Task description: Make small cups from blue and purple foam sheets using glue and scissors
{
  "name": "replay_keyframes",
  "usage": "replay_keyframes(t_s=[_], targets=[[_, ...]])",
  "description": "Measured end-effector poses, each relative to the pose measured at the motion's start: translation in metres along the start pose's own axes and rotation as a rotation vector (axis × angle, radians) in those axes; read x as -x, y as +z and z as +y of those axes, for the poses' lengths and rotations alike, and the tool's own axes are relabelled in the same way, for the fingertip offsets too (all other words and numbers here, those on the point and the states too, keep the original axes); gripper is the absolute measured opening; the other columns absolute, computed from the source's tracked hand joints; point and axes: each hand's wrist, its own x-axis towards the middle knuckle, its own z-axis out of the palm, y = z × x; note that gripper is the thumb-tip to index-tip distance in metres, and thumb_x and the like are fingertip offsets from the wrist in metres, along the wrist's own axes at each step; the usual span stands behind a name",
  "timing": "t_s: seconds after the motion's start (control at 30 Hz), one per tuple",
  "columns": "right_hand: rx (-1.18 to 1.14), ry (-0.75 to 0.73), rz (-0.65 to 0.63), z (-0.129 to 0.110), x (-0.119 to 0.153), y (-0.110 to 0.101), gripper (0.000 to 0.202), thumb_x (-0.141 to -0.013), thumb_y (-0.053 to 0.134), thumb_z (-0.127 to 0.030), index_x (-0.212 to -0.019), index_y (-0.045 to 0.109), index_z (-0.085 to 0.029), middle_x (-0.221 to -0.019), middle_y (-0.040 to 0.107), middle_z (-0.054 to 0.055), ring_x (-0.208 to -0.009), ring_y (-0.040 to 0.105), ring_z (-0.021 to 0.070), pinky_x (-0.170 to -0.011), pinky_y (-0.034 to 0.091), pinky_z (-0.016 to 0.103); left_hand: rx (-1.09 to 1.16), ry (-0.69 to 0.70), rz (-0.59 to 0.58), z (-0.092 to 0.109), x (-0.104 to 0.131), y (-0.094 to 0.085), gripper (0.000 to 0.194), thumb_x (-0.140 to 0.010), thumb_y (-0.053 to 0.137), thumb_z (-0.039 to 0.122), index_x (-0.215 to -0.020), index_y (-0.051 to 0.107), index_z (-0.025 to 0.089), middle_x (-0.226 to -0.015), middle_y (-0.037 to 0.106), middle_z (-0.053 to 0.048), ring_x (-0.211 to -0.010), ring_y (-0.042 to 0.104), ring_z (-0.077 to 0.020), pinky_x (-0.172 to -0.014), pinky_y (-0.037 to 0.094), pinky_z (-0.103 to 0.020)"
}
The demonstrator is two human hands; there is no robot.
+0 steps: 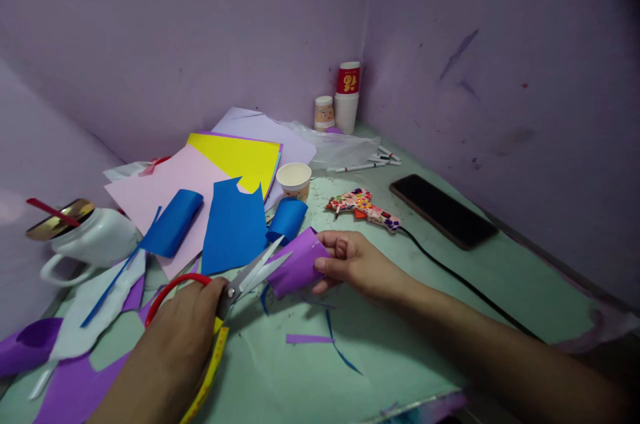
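Note:
My left hand [183, 321] is closed around the red and yellow handles of a pair of scissors [253, 277]. Their blades stand apart at the left edge of a curled piece of purple paper [299, 267]; whether they are cutting into it I cannot tell. The right end of that paper is pinched between the thumb and fingers of my right hand [357, 261]. Just behind it lies a small blue paper roll [289, 219], beside a flat blue sheet [233, 231] with a notched top edge. Thin purple [310, 339] and blue scraps lie below the paper.
A flowered glue gun [364, 209] with a black cord and a dark phone [443, 211] lie to the right. A paper cup [294, 177] stands behind. A white mug [97, 237] stands left, near colored sheets. Stacked cups [346, 111] stand in the corner.

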Motion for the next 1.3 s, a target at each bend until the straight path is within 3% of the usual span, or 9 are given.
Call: replay_keyframes(t_s=[0.13,0.37,0.53,0.7,0.83,1.0,1.1,1.3], targets=[[0.050,-0.007,0.051,0.001,0.001,0.003,0.021,-0.062,0.073,-0.018,-0.082,0.069,-0.013,-0.070,0.068,-0.001,-0.058,0.061,0.0095,-0.051,0.055,0.021,-0.092,0.107,-0.002,0.010,-0.002,0.000,0.033,-0.083,0.034,0.007,-0.104,0.058,0.017,-0.087,0.063,-0.009,-0.078,0.059,-0.0226,-0.069,0.046,-0.035],[0.002,-0.031,-0.130,-0.001,0.004,0.001,0.032,-0.068,0.066,-0.010,-0.099,0.067,-0.013,-0.077,0.067,-0.001,-0.067,0.063,0.0095,-0.064,0.056,0.023,-0.278,0.269,0.104,0.016,-0.008,0.009,0.031,-0.082,0.035,0.003,-0.100,0.059,0.013,-0.076,0.060,-0.008,-0.066,0.057,-0.0216,-0.061,0.043,-0.032],[-0.095,-0.003,-0.167,0.001,0.003,0.000,0.044,-0.066,0.064,-0.004,-0.108,0.060,-0.015,-0.077,0.065,-0.003,-0.067,0.063,0.0087,-0.067,0.056,0.024,-0.258,0.212,0.056,0.005,-0.011,0.010,0.031,-0.084,0.035,0.007,-0.100,0.060,0.016,-0.079,0.061,-0.009,-0.068,0.059,-0.0218,-0.060,0.043,-0.031],[-0.082,0.037,-0.053,0.003,0.002,0.002,0.025,-0.064,0.065,-0.004,-0.087,0.061,-0.014,-0.066,0.063,-0.005,-0.059,0.062,0.0079,-0.061,0.057,0.023,-0.231,0.199,0.009,-0.002,-0.011,0.008,0.030,-0.084,0.036,0.008,-0.096,0.062,0.019,-0.079,0.062,-0.007,-0.068,0.059,-0.0196,-0.061,0.042,-0.029],[-0.104,0.037,-0.008,0.004,0.002,0.006,0.017,-0.063,0.067,-0.005,-0.075,0.061,-0.014,-0.064,0.065,-0.005,-0.057,0.064,0.0085,-0.058,0.056,0.023,-0.292,0.269,0.048,0.003,-0.009,0.007,0.029,-0.085,0.038,0.009,-0.099,0.061,0.017,-0.082,0.062,-0.009,-0.070,0.059,-0.0217,-0.062,0.043,-0.032],[-0.143,0.068,-0.048,0.005,0.004,0.010,0.013,-0.065,0.065,-0.005,-0.075,0.062,-0.014,-0.063,0.067,-0.004,-0.055,0.066,0.0087,-0.059,0.055,0.022,-0.302,0.255,0.089,0.016,-0.010,0.005,0.030,-0.084,0.036,0.005,-0.099,0.060,0.015,-0.078,0.061,-0.009,-0.068,0.059,-0.0225,-0.060,0.043,-0.032],[-0.168,0.064,-0.087,0.004,0.004,0.009,0.016,-0.065,0.062,-0.003,-0.078,0.063,-0.013,-0.064,0.067,-0.003,-0.060,0.067,0.0088,-0.066,0.055,0.022,-0.270,0.256,0.108,0.018,-0.013,0.003,0.031,-0.084,0.035,0.005,-0.099,0.060,0.014,-0.077,0.061,-0.010,-0.068,0.058,-0.0232,-0.060,0.043,-0.033],[-0.216,0.072,-0.195,0.004,0.004,0.006,0.042,-0.065,0.061,0.001,-0.104,0.060,-0.015,-0.074,0.065,-0.003,-0.072,0.065,0.0116,-0.075,0.054,0.027,-0.263,0.183,-0.028,0.017,-0.019,0.000,0.032,-0.083,0.036,0.007,-0.100,0.061,0.018,-0.080,0.061,-0.007,-0.074,0.058,-0.0222,-0.068,0.043,-0.034]])
